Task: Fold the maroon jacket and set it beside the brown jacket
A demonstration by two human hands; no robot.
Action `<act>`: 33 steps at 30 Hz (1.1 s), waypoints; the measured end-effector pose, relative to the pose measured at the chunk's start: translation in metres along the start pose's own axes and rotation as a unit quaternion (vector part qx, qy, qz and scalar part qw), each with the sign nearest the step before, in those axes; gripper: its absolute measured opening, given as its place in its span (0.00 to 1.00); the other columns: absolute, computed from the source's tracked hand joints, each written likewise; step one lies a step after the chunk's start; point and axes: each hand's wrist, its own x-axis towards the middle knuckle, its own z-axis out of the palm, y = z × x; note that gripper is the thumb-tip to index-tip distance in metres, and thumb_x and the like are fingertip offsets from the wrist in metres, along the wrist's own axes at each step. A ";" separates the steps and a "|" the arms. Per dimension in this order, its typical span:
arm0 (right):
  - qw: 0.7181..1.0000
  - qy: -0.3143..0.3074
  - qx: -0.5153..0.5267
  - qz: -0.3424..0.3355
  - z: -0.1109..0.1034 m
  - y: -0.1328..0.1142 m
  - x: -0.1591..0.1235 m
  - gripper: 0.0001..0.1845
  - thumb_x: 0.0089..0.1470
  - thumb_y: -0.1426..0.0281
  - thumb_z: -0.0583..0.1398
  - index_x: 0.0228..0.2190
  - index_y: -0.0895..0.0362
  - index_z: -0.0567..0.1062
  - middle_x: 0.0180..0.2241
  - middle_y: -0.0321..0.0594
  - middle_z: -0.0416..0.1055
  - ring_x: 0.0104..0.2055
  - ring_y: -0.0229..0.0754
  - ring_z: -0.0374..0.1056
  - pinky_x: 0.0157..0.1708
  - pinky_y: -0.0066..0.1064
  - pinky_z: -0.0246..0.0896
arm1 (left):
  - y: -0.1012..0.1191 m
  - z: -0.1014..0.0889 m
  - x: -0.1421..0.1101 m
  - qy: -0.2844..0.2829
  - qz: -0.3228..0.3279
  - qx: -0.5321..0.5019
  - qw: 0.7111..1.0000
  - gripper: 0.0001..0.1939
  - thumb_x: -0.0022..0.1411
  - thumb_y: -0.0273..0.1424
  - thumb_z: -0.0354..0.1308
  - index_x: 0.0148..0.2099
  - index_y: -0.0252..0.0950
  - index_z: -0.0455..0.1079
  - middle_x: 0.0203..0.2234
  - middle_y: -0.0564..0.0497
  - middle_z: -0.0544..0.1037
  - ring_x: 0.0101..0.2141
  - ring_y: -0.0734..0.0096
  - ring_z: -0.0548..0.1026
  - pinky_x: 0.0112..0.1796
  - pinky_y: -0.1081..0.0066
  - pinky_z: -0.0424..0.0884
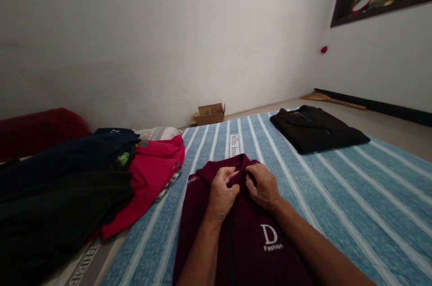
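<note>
A maroon collared shirt [251, 254] lies front up before me, with a dark strip down its middle and a white "D Fashion" print on the chest. Both hands are at its collar [216, 167]. My left hand [222, 191] rests on the left side of the collar, fingers stretched toward the neck opening and thumb apart from them. On the right side, my right hand [263, 187] has its fingers curled in and closed on the collar edge. The shirt's lower end runs out of view, partly behind my forearms.
The shirt lies on a blue-and-white striped sheet [293, 196]. A folded dark garment [317, 128] sits at the right. Piled at the left are a pink garment [151, 173], a navy one [70, 158] and a dark green one [64, 205]. A cardboard box [209, 117] stands by the wall.
</note>
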 end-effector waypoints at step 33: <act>0.991 -0.056 -0.119 0.032 0.005 0.003 -0.002 0.12 0.55 0.76 0.50 0.39 0.56 0.70 0.30 0.40 0.66 0.35 0.42 0.59 0.31 0.30 0.53 | 0.030 -0.003 -0.004 0.009 -0.028 0.392 0.920 0.12 0.42 0.28 0.62 0.34 0.35 0.72 0.33 0.45 0.76 0.37 0.59 0.74 0.40 0.64 0.66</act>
